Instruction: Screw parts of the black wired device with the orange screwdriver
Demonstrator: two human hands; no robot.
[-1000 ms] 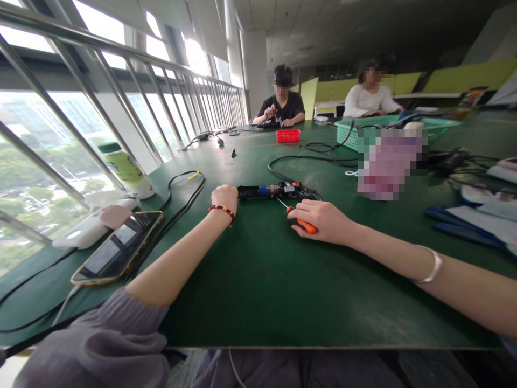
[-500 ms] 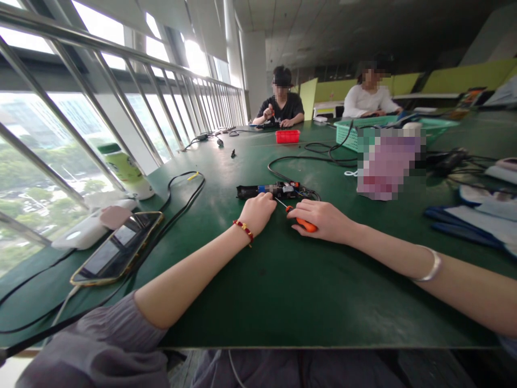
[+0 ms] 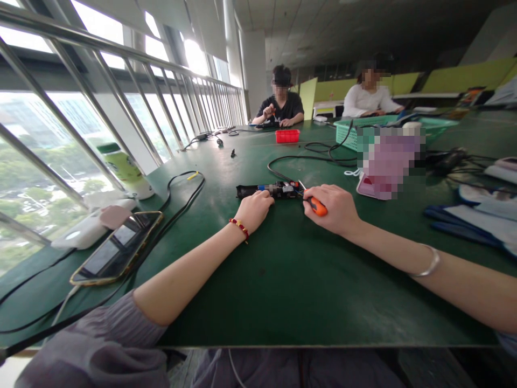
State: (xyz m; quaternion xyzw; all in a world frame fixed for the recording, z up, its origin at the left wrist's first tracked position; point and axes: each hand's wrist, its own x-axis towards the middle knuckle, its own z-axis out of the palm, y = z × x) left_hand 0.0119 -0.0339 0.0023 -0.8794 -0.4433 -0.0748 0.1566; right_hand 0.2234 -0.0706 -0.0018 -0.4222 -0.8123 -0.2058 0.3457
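A black tube-shaped electrical device (image 3: pixel 279 189), its inner parts and wiring exposed, lies on the green table (image 3: pixel 258 291). The fingers of my left hand (image 3: pixel 256 209) are closed against its near side, around the middle. My right hand (image 3: pixel 334 209) grips a screwdriver (image 3: pixel 318 207) by its orange and black handle. Its metal shaft slants up and left to the device's right end, over the wires; whether the tip touches anything is too small to tell. My right fingers hide part of the wiring.
On the left are a phone (image 3: pixel 121 245), a white adapter (image 3: pixel 83 229), a green-capped bottle (image 3: pixel 127 172) and black cables. A red tray (image 3: pixel 287 136), a green basket (image 3: pixel 349 137), a pink blurred item (image 3: pixel 388 167) and gloves (image 3: pixel 476 215) lie beyond and right. Two people sit across.
My right hand has moved right with the screwdriver, whose shaft has gone from the device's middle to its right end. My left hand has shifted slightly left.
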